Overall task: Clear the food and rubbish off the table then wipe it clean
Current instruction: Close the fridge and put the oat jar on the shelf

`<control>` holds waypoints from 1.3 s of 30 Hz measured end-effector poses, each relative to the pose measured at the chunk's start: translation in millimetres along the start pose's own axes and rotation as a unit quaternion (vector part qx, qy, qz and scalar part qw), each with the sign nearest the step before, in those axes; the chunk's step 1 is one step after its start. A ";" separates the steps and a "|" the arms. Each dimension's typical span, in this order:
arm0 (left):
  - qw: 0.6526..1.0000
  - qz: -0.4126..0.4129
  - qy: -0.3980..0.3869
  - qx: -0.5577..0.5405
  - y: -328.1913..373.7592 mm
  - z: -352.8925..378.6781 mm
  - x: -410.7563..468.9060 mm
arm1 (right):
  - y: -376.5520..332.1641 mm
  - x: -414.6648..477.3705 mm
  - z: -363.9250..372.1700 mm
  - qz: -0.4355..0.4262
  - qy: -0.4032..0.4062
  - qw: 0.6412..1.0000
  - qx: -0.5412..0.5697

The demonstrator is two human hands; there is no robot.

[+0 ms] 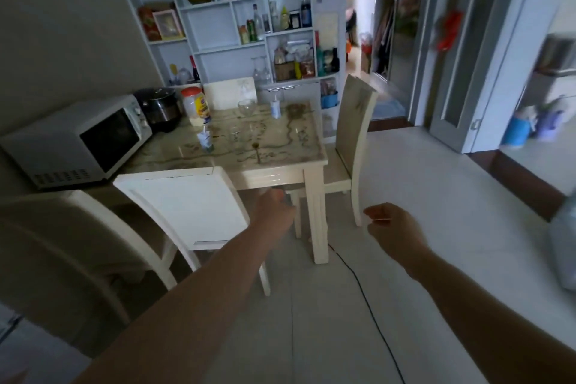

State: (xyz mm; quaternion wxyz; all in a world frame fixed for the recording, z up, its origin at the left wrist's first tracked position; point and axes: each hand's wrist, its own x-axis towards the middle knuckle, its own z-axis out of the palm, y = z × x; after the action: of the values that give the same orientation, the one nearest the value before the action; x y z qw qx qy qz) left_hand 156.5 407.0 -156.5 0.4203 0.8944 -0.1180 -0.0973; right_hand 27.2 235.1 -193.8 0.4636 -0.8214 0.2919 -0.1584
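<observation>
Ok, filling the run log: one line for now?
phase: pre-clearing | left hand: curled, contents unclear | right hand: loosely curled | table: carton, bowl uncleared

Just the one camera, riding on my head, wide-angle, looking forward and down across the room. I'm standing back from the table; it sits mid-distance, a little left of centre, its near right corner pointing my way. My left hand and right hand reach in low, forearms running up from the bottom edge, close to the lens. Far behind the table the shelf unit fills the top. Straight lines bow at the edges, and the right side blurs.
</observation>
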 end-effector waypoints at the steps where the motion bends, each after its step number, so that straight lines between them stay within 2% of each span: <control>1: 1.000 -0.001 -0.011 0.006 11.5 13.8 11.5 | 6.3 14.9 -10.3 0.005 0.002 1.000 0.001; 7: 0.999 0.034 -0.024 0.006 58.7 64.6 61.9 | 19.5 87.0 -50.4 0.002 0.006 1.000 0.012; 14: 0.995 0.079 -0.057 0.027 87.8 114.1 139.0 | 29.8 171.6 -57.1 0.009 0.006 1.000 0.010; 23: 0.987 0.132 -0.090 -0.017 148.4 161.7 321.8 | 12.2 344.3 -58.4 0.002 0.040 0.999 -0.017; 27: 0.981 0.157 -0.116 -0.003 180.1 179.9 397.8 | 6.7 418.9 -61.2 0.015 0.066 0.998 -0.013; 33: 0.976 0.164 -0.144 -0.015 218.9 224.3 479.5 | 21.5 507.9 -67.8 0.039 0.084 0.996 -0.005; 39: 0.975 0.189 -0.117 -0.016 268.0 284.2 558.8 | 51.4 614.6 -96.3 0.032 0.081 0.996 0.010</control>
State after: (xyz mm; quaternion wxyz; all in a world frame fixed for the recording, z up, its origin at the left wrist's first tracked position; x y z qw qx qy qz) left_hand 577.0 -129.6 -169.0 0.4288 0.8312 -0.3322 -0.1220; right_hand 438.0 -234.9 -194.0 0.4513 -0.7917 0.3529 -0.2122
